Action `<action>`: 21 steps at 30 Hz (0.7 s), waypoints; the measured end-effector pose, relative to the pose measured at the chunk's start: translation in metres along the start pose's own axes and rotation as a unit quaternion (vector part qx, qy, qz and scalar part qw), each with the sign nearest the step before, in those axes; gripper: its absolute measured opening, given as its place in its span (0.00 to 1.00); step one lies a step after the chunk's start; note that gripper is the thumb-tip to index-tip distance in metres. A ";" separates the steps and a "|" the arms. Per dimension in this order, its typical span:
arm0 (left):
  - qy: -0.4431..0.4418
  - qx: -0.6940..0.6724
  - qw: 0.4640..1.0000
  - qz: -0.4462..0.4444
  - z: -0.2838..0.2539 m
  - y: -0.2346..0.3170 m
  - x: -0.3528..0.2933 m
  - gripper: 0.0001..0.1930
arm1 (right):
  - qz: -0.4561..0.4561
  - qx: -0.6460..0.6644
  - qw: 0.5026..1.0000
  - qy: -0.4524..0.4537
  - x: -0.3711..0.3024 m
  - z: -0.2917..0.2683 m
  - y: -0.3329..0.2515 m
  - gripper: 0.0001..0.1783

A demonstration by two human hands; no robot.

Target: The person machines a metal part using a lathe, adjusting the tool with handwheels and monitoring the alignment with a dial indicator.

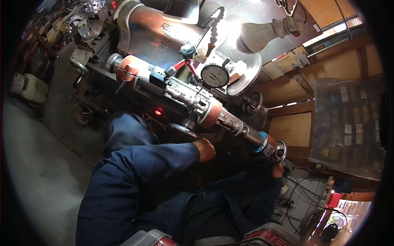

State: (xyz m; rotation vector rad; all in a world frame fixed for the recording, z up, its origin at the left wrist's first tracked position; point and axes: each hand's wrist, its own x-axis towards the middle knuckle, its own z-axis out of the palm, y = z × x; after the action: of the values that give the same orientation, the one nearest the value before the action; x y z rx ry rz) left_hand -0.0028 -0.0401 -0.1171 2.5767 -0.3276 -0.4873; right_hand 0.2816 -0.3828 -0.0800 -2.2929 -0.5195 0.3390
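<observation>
My left hand point(206, 150) is curled closed beside a chrome handwheel point(184, 130) on the front of a lathe-like machine. Its fingertips face away, so what they hold, if anything, is hidden. At the machine's right end, my right hand point(278, 169) is at the lower rim of a smaller metal handwheel point(281, 150); its fingers are hidden. Between the two runs a steel spindle point(242, 130) with a reddish-brown collar point(210, 114) and a blue ring point(260, 140). A round dial gauge point(215, 75) stands above the spindle, near a red-armed lever with a dark knob point(188, 51).
Behind the spindle lie a large reddish cylinder point(156, 25) and a lit lamp point(262, 36). Another handwheel point(252, 102) sits farther back. Plastic sheeting point(349, 127) hangs at right above cables point(301, 184). A jug point(33, 88) stands at left; red-labelled boxes point(269, 238) are at the lower edge.
</observation>
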 end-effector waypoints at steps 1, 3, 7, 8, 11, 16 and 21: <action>-0.002 0.000 1.000 -0.008 -0.001 0.000 -0.003 0.14 | 0.007 -0.075 0.997 0.009 -0.006 -0.001 -0.006 0.16; 0.001 -0.001 1.000 -0.012 -0.001 0.002 0.001 0.13 | -0.024 -0.015 0.997 -0.072 -0.022 -0.015 -0.015 0.17; -0.002 -0.015 0.999 -0.029 0.002 0.002 0.004 0.13 | -0.039 0.115 0.991 -0.056 -0.033 -0.023 -0.033 0.16; -0.002 -0.015 1.000 -0.028 -0.001 0.002 0.003 0.13 | -0.053 0.116 0.991 -0.031 -0.032 -0.027 -0.032 0.16; -0.025 -0.010 0.999 -0.020 -0.006 0.003 0.000 0.13 | -0.064 0.151 0.986 -0.023 -0.030 -0.025 -0.064 0.16; -0.013 -0.005 1.000 -0.019 -0.010 0.005 -0.003 0.10 | -0.063 0.233 0.970 -0.007 -0.013 -0.019 -0.078 0.17; -0.009 -0.004 1.000 -0.009 -0.011 0.005 -0.006 0.12 | -0.065 0.226 0.971 0.048 0.007 -0.009 -0.091 0.18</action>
State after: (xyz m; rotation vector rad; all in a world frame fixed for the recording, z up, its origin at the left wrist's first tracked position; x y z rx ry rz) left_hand -0.0048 -0.0379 -0.1039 2.5699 -0.3091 -0.5172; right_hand 0.2668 -0.3267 -0.0087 -1.8164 -0.4838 0.2508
